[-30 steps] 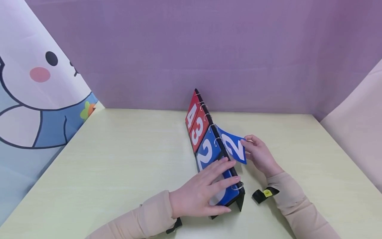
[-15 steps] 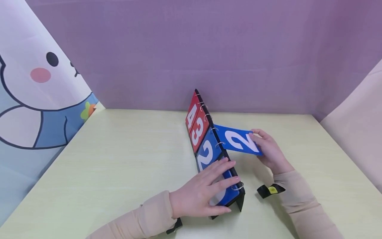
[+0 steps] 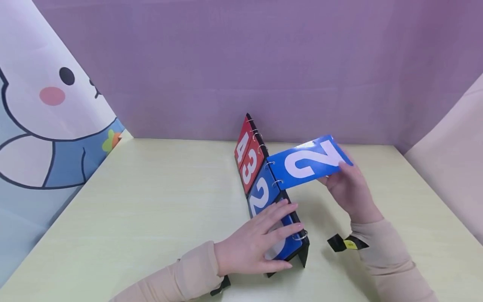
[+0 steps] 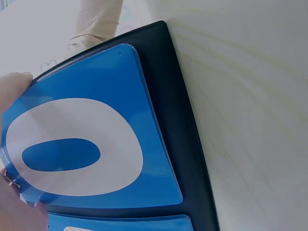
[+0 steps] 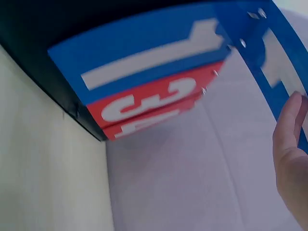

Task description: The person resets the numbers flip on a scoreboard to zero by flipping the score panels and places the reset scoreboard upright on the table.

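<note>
A black tabletop flip scoreboard [image 3: 272,184] stands slantwise like a tent, with blue and red number cards on metal rings along its top. My right hand [image 3: 349,184] pinches the outer end of a blue card with a white 2 [image 3: 307,161], raised off the right face and still on its rings. A blue 2 card [image 3: 260,193] lies on the left face. My left hand [image 3: 256,243] rests spread over the near end, fingertips at the top edge, thumb at the side edge. Under it lies a blue 0 card [image 4: 120,144].
Red cards 4 [image 3: 242,144] and 3 [image 3: 250,165] hang at the far end. Behind the pale table [image 3: 181,180] stands a purple cloth backdrop [image 3: 241,63]; a cartoon-printed cloth [image 3: 49,126] hangs left. A black strap with a yellow label [image 3: 348,243] hangs at the right wrist.
My right hand has moved right and upward, swinging the blue 2 card from hanging low on the right face to raised out sideways. The left hand and scoreboard have stayed still.
</note>
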Demonstrator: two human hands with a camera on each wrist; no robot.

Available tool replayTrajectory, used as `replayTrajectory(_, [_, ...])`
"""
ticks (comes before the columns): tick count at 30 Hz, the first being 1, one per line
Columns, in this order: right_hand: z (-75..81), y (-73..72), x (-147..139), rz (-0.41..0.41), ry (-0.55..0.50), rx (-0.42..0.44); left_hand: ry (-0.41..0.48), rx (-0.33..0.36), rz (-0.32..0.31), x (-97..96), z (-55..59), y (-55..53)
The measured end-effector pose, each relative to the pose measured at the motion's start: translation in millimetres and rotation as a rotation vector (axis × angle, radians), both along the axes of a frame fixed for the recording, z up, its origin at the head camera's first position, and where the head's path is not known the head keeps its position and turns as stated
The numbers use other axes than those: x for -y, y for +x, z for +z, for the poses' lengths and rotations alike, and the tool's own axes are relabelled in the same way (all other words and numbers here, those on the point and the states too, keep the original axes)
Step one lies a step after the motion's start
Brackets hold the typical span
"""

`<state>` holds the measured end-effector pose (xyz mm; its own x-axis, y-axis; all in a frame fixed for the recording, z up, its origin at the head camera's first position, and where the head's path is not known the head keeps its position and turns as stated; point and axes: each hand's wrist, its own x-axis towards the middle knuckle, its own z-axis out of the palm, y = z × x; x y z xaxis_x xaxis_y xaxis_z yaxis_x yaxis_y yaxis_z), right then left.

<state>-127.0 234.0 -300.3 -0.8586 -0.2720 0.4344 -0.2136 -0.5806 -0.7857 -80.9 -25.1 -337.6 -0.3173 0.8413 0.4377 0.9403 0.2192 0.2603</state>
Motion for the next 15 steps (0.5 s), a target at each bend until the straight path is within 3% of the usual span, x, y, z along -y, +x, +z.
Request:
replayTrajectory(4, [-0.8,5.1,17,-0.065,0.127,-0.045,-0.002,0.001,0.001,0.0,-0.4,0.5])
replayTrajectory(11, [3.5,9.1,42,-0.234,0.48,-0.062,0.007,-0.011,-0.004,0.3,-1.2,-0.3])
replayTrajectory(15, [5.9,8.6,50,-0.293,0.606,-0.073,0.01,-0.003,-0.012,0.3,-1.8,-0.2])
